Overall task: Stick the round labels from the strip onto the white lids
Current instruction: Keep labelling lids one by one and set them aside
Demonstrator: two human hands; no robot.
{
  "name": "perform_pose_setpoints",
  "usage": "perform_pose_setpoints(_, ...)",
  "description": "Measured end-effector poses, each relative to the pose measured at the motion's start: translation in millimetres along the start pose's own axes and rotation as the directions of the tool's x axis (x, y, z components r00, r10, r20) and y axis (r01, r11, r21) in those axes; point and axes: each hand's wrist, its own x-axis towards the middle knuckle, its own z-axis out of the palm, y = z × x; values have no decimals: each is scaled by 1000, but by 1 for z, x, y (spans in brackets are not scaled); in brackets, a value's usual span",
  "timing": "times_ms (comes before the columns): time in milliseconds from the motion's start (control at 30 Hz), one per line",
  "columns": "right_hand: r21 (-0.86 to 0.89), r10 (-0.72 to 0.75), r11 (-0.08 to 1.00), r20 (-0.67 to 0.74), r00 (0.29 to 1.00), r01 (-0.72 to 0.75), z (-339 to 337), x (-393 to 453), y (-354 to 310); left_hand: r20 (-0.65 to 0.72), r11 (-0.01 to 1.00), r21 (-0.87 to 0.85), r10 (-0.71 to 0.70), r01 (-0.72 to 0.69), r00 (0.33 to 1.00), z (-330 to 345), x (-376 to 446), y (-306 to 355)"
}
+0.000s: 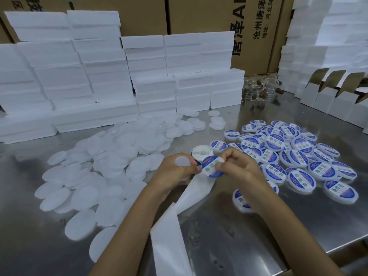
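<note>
1. Head view: my left hand [175, 170] holds a plain white lid [182, 161], with the fingers curled under it. I keep it close to the strip, I think so that the label has only a short way to go.
2. My right hand [237, 166] pinches the edge of a round label [212, 166] between thumb and fingertips. The label stands between both hands, partly lifted from the backing strip [196, 188], which runs down toward me over the steel table [249, 232].
3. The label roll [202, 153] lies just behind my hands, so the strip feeds straight to me.
4. The unlabelled lids [95, 176] lie in a heap on my left, and the labelled lids [294, 154] on my right. I judge this keeps done and undone apart.
5. The label is round, with a blue border, a white middle band and green characters. It bends a little, so it looks thin and soft.
6. White foam blocks [79, 76] and cardboard cartons [199, 14] stand behind.
</note>
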Motion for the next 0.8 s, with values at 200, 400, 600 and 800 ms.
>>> perform_pose_setpoints(200, 50, 59, 997, -79, 995, -55, 12, 27, -10, 17, 869, -487, -95, 91, 995, -16, 4, 17)
perform_pose_setpoints(400, -73, 24, 997, 67, 998, -19, 65, 56, -8, 30, 653, -758, 51, -11, 998, -25, 2, 12)
perform_pose_setpoints(600, -48, 18, 999, -44, 999, -20, 87, 57, 9, -28, 675, -737, 35, -44, 999, -23, 0, 17)
perform_pose_setpoints(800, -49, 0, 999, -75, 997, -4, 86, 53, 8, 0, 659, -750, 88, -59, 996, -21, 1, 19)
